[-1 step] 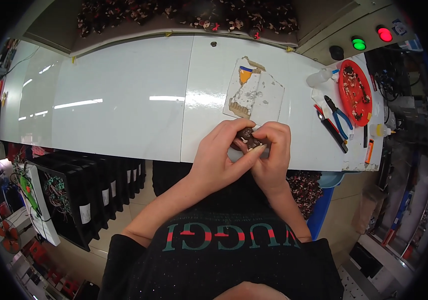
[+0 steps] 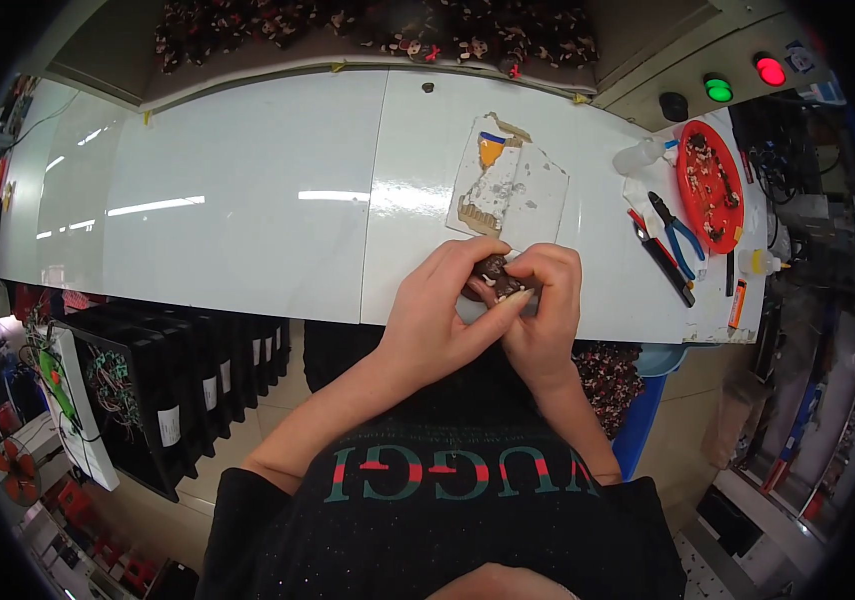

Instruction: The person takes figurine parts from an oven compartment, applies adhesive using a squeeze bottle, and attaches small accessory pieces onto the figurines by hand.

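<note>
Both hands meet over the near edge of the white table, closed around a small dark-brown molded piece (image 2: 494, 272) with cream-coloured parts. It looks like a little figurine, though fingers cover much of it. My left hand (image 2: 440, 300) grips it from the left, its thumb reaching across the near side. From the right, my right hand (image 2: 548, 300) pinches it with curled fingers and thumb. Just beyond the hands lies a worn white board (image 2: 533, 195) with scuffed, peeling patches and an orange-and-blue mark.
To the right are blue-handled pliers (image 2: 683, 235), a black tweezer-like tool (image 2: 664, 262), a clear bottle (image 2: 638, 157) and a red tray (image 2: 686, 190) of small brown and cream parts. Many small figurines (image 2: 488, 35) fill the shelf at the back. Black racks (image 2: 188, 390) stand below left.
</note>
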`<action>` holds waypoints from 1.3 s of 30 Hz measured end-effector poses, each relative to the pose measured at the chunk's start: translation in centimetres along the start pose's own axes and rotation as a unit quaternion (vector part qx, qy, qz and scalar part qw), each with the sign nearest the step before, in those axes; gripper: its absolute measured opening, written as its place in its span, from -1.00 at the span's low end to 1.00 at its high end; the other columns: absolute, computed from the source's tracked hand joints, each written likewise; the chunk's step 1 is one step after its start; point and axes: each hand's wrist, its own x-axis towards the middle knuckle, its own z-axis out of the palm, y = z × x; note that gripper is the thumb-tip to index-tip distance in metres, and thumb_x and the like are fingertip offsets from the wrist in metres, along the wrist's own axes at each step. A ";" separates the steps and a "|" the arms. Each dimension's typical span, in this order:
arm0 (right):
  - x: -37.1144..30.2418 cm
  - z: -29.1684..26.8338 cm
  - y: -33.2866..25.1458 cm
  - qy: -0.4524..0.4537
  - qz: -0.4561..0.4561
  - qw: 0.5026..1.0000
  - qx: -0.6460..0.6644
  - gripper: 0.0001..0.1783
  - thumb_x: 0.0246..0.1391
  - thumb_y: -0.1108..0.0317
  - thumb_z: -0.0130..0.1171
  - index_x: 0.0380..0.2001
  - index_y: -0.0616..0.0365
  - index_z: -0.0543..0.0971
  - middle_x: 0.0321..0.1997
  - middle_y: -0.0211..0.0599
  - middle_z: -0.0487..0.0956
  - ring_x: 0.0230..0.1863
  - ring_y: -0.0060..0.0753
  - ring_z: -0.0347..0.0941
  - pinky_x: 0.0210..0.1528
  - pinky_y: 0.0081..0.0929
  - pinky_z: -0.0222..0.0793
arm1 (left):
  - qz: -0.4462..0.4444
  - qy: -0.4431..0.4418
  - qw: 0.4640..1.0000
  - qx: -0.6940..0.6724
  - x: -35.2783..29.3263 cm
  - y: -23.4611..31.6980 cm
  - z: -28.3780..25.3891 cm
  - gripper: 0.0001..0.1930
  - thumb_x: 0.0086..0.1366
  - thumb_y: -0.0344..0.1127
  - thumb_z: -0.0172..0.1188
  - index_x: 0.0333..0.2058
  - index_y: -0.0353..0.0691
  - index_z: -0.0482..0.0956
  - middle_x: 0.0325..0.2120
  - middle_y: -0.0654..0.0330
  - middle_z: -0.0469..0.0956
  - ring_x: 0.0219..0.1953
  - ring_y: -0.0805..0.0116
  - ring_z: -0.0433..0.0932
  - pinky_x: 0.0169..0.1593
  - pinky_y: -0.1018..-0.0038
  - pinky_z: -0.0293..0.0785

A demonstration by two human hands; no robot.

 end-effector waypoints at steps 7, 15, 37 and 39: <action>-0.4 0.6 0.3 -0.003 0.038 0.999 0.025 -0.59 -0.16 0.49 0.34 -0.25 0.17 0.37 -0.25 -0.20 0.35 -0.25 -0.24 0.32 -0.27 -0.45 0.31 | -0.037 -0.002 0.999 0.015 -0.3 -0.2 0.1 -0.53 0.04 -0.26 0.35 -0.10 -0.29 0.42 -0.34 0.08 0.47 -0.33 0.23 0.52 -0.32 0.44 0.49; 0.0 0.0 1.0 -0.011 0.043 0.999 0.029 -0.59 -0.15 0.45 0.35 -0.25 0.17 0.36 -0.25 -0.20 0.34 -0.25 -0.25 0.31 -0.25 -0.45 0.30 | 0.004 0.005 0.998 0.070 0.4 -0.2 0.7 -0.53 0.05 -0.26 0.34 -0.09 -0.30 0.42 -0.34 0.08 0.45 -0.35 0.25 0.51 -0.36 0.47 0.48; 0.1 -0.5 0.8 -0.027 0.052 0.997 0.049 -0.56 -0.16 0.44 0.37 -0.26 0.20 0.32 -0.26 -0.21 0.32 -0.27 -0.29 0.33 -0.28 -0.47 0.35 | -0.032 0.014 0.999 0.017 0.2 0.8 0.6 -0.47 0.00 -0.26 0.38 -0.07 -0.28 0.40 -0.18 0.07 0.37 -0.25 0.30 0.49 -0.37 0.54 0.50; 0.2 -0.4 0.8 -0.028 0.049 0.997 0.057 -0.55 -0.15 0.46 0.37 -0.26 0.20 0.31 -0.25 -0.24 0.29 -0.28 -0.39 0.30 -0.27 -0.54 0.31 | -0.037 0.009 0.999 0.015 0.2 0.8 0.5 -0.46 -0.01 -0.26 0.39 -0.06 -0.27 0.39 -0.17 0.08 0.35 -0.25 0.33 0.48 -0.39 0.56 0.50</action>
